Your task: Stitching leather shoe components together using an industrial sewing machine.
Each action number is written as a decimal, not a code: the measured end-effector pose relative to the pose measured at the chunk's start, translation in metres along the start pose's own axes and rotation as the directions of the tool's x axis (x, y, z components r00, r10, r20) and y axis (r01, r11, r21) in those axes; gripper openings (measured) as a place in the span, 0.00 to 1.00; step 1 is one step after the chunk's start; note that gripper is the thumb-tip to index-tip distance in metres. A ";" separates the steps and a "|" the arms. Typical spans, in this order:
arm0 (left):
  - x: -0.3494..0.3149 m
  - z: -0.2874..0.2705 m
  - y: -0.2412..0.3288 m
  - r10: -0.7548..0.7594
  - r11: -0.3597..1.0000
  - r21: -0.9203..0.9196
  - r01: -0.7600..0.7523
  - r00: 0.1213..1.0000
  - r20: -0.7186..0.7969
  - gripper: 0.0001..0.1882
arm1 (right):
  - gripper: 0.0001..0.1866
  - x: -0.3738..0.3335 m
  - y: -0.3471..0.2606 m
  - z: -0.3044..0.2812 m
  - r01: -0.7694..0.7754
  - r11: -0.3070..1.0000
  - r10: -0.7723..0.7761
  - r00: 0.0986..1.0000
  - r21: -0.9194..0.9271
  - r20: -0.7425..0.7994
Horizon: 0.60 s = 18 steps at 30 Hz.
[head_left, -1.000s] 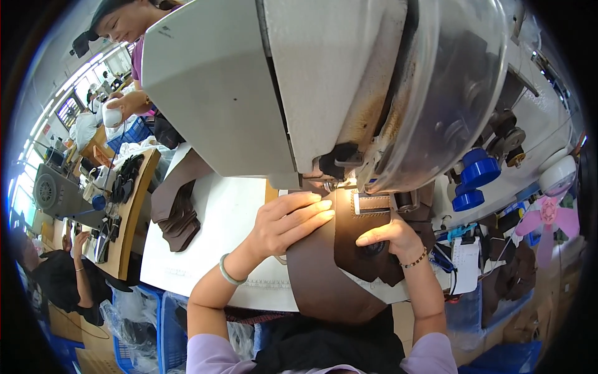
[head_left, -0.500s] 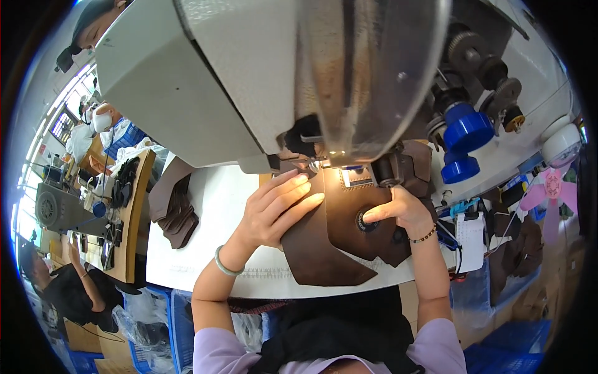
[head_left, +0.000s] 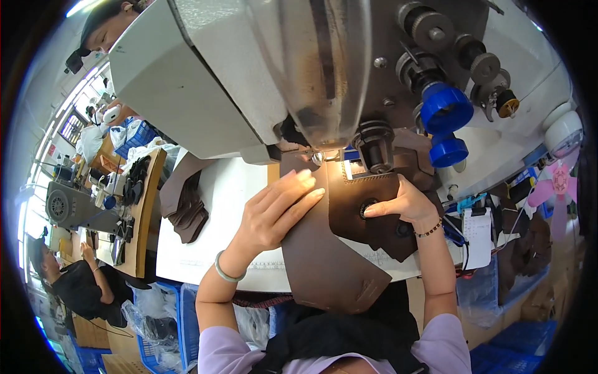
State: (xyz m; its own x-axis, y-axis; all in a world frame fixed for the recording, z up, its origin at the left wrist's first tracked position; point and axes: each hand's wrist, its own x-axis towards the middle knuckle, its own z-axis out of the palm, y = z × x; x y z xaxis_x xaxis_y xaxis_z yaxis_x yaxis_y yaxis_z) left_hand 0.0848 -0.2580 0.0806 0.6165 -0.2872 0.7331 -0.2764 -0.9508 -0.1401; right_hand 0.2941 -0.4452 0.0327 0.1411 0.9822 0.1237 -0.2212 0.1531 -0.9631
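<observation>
Leather stack [head_left: 184,209]: brown pieces, left of centre
Sewing machine [head_left: 233,71]: big pale thing, top centre
Left hand [head_left: 274,215]: mid-frame, fingers nearly straight, just resting on the brown leather [head_left: 333,265]
Brown leather: centre down to lower centre, top end under the machine
Right hand [head_left: 406,202]: right of centre, thumb stretched to the black ring [head_left: 363,207], other fingers hidden, can't tell the grip

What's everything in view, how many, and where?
Sewing machine: one, pale grey, top centre
Large knobs: two, blue, machine's right
Leather panels: at least two, brown, at both hands
Leather stack: one, brown, tabletop left
Tabletop: one, white, centre
Notepad: one, white, right
Fan: one, pink, far right
Baskets: several, blue, lower left and right
Side bench: one, tan, left
Other people: at least two, dark-clad, left
Left hand, right hand: one each, touching panels
</observation>
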 end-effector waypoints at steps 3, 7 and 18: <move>0.003 -0.006 0.004 -0.005 1.000 -0.018 0.006 0.999 0.053 0.20 | 0.34 0.000 0.000 0.000 0.035 0.999 -0.035 0.999 0.004 0.004; 0.004 -0.012 0.005 -0.048 0.998 -0.043 0.053 0.992 0.114 0.23 | 0.35 0.001 0.001 0.000 0.023 1.000 -0.023 1.000 -0.016 0.008; 0.003 -0.013 0.002 -0.077 0.994 -0.068 0.085 0.990 0.114 0.23 | 0.30 -0.004 0.000 0.002 -0.096 0.993 0.100 0.993 0.067 -0.064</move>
State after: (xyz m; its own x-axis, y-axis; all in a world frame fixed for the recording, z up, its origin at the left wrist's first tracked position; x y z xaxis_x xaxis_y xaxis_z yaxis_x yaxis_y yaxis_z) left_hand 0.0767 -0.2588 0.0906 0.7161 -0.2247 0.6609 -0.2723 -0.9617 -0.0319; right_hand 0.2918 -0.4493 0.0324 0.1794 0.9837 0.0109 -0.2980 0.0649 -0.9524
